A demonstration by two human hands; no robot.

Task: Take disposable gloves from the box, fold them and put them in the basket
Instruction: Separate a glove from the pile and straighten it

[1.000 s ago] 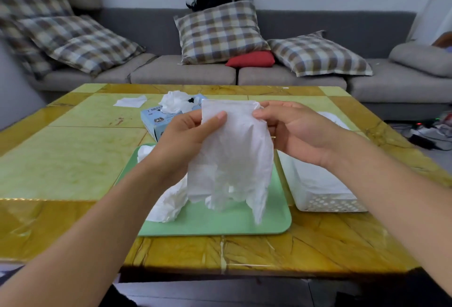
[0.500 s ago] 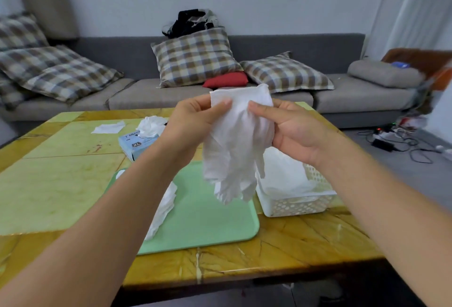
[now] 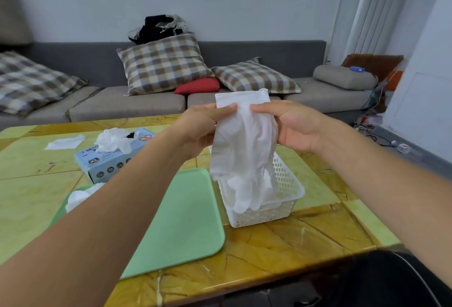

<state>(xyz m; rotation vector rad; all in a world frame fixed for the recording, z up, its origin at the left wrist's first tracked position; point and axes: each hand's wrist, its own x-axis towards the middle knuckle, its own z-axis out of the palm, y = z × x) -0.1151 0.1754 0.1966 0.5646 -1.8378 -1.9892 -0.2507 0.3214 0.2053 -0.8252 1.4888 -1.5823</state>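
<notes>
Hands first: your left hand (image 3: pixel 203 128) and right hand (image 3: pixel 291 126) are raised side by side above the desk (image 3: pixel 281 243), each pinching the cuff end of one white disposable glove (image 3: pixel 244 150) between thumb and curled fingers. You hold the glove upright, its cuff poking up past your thumbs and its limp fingers hanging down into the white perforated basket (image 3: pixel 286 199), which sits toward the right edge of the desk with more white material inside it. Just left of the basket lies a green tray (image 3: pixel 186 218) at the near edge, with crumpled white gloves (image 3: pixel 78 195) on its far left corner, partly hidden by your left forearm. Behind the tray stands the blue glove box (image 3: pixel 107 162), gloves bunching from its opening.
</notes>
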